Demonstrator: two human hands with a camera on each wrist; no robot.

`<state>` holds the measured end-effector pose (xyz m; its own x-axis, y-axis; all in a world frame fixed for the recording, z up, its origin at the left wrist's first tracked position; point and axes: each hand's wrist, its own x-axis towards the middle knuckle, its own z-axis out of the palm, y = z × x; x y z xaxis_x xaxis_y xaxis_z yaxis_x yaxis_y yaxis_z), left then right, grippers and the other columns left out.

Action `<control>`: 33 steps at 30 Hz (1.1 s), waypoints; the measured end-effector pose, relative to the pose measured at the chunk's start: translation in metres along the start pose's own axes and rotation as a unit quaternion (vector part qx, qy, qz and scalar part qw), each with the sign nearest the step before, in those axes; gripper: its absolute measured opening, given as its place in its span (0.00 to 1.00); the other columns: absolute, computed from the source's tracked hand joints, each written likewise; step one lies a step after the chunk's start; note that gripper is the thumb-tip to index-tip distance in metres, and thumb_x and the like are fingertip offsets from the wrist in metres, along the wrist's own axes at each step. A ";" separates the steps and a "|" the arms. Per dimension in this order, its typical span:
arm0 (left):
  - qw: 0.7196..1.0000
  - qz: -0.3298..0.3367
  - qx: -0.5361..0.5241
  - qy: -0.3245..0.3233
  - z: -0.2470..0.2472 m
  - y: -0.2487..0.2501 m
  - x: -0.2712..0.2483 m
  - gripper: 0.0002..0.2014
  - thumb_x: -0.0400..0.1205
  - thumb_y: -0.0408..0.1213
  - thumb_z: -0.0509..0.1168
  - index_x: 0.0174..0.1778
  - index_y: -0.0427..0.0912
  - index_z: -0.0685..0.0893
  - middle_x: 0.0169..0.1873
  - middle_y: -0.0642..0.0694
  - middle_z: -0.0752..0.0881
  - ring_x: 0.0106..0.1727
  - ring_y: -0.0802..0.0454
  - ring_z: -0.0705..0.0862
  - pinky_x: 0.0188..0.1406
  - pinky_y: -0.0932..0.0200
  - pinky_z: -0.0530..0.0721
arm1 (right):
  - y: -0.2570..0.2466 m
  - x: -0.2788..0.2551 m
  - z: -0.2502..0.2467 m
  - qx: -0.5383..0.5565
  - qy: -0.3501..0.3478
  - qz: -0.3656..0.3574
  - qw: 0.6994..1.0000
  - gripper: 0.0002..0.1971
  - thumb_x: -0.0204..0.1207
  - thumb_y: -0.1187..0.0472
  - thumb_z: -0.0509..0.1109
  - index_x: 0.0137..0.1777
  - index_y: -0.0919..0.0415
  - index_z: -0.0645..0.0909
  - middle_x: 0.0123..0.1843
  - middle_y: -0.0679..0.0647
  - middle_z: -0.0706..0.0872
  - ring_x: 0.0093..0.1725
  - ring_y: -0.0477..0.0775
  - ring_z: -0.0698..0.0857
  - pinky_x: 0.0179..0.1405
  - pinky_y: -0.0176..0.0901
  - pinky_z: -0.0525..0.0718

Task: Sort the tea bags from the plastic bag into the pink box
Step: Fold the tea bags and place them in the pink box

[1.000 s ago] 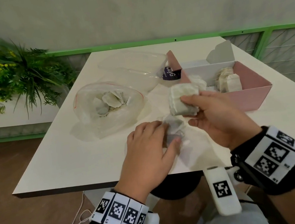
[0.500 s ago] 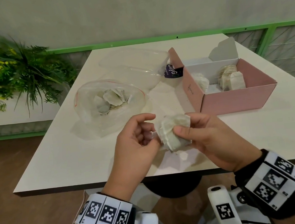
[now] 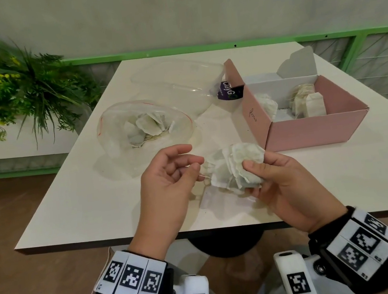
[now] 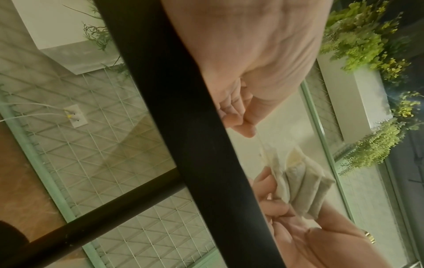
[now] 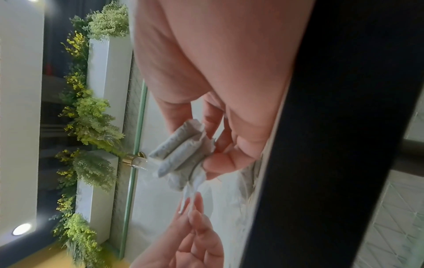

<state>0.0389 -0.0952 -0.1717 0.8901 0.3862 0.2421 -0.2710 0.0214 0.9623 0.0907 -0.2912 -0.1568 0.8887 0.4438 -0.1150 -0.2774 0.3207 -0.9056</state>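
Note:
A stack of several pale tea bags [image 3: 235,166] is held above the table's front part, pinched between thumb and fingers of my right hand [image 3: 254,172]. The right wrist view shows the tea bags [image 5: 181,157] side by side. My left hand [image 3: 195,169] is just left of the stack with curled fingers. In the left wrist view its thumb and fingertips [image 4: 241,125] pinch a thin string that runs to the tea bags [image 4: 305,185]. The clear plastic bag [image 3: 145,128] with more tea bags lies behind the left hand. The open pink box [image 3: 310,130] at the right holds several tea bags [image 3: 306,103].
A clear plastic container [image 3: 178,79] lies behind the bag, next to the box's raised flap. The white table's front edge [image 3: 77,243] runs just under my wrists. A green plant [image 3: 6,93] stands off the table at the left.
My right hand drew the stack back from beside the pink box toward the front edge. My left hand left the table, came up to the stack and now pinches a string.

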 end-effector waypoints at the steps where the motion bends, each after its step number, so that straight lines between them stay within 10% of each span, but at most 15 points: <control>1: 1.000 0.004 -0.001 0.000 0.000 0.000 0.000 0.15 0.82 0.20 0.69 0.59 0.41 0.85 0.44 0.44 0.93 0.39 0.51 0.90 0.46 0.60 0.87 | 0.000 0.000 0.000 -0.001 -0.001 -0.001 1.000 0.18 0.75 0.66 0.70 0.64 0.69 0.86 0.64 0.69 0.88 0.59 0.69 0.86 0.58 0.58 0.80; 11: 0.998 0.024 0.041 0.038 -0.003 -0.003 -0.002 0.14 0.87 0.24 0.63 0.55 0.48 0.89 0.47 0.51 0.91 0.42 0.57 0.84 0.48 0.62 0.83 | -0.001 -0.003 0.001 0.038 -0.013 -0.006 0.999 0.17 0.75 0.69 0.69 0.63 0.71 0.86 0.62 0.69 0.89 0.57 0.65 0.90 0.50 0.49 0.91; 17: 0.993 0.034 0.095 -0.061 0.001 0.003 -0.008 0.11 0.82 0.45 0.68 0.58 0.51 0.90 0.53 0.54 0.89 0.55 0.58 0.86 0.51 0.63 0.82 | 0.001 -0.003 -0.003 0.057 -0.001 -0.013 0.998 0.20 0.79 0.68 0.68 0.70 0.75 0.80 0.71 0.76 0.81 0.72 0.75 0.80 0.78 0.71 0.71; 26: 0.988 0.045 0.102 -0.111 0.004 0.000 -0.010 0.07 0.81 0.42 0.70 0.41 0.45 0.91 0.35 0.43 0.89 0.38 0.35 0.82 0.39 0.49 0.79 | 0.003 -0.005 0.004 0.010 -0.024 -0.038 0.999 0.16 0.74 0.71 0.69 0.62 0.76 0.85 0.61 0.72 0.89 0.57 0.64 0.89 0.60 0.50 0.88; 33: 0.984 0.010 0.112 -0.138 0.005 0.005 -0.008 0.14 0.75 0.45 0.68 0.29 0.38 0.81 0.28 0.33 0.77 0.32 0.48 0.73 0.35 0.54 0.71 | -0.034 -0.002 0.016 -0.102 0.014 -0.022 0.994 0.13 0.73 0.67 0.73 0.57 0.69 0.88 0.53 0.64 0.93 0.48 0.60 0.89 0.42 0.47 0.86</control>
<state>0.0324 -0.1024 -0.1679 0.9595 0.1190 0.2554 -0.2289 -0.1993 0.9528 0.0922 -0.2900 -0.1192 0.9091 0.4083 -0.0826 -0.1609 0.1614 -0.9737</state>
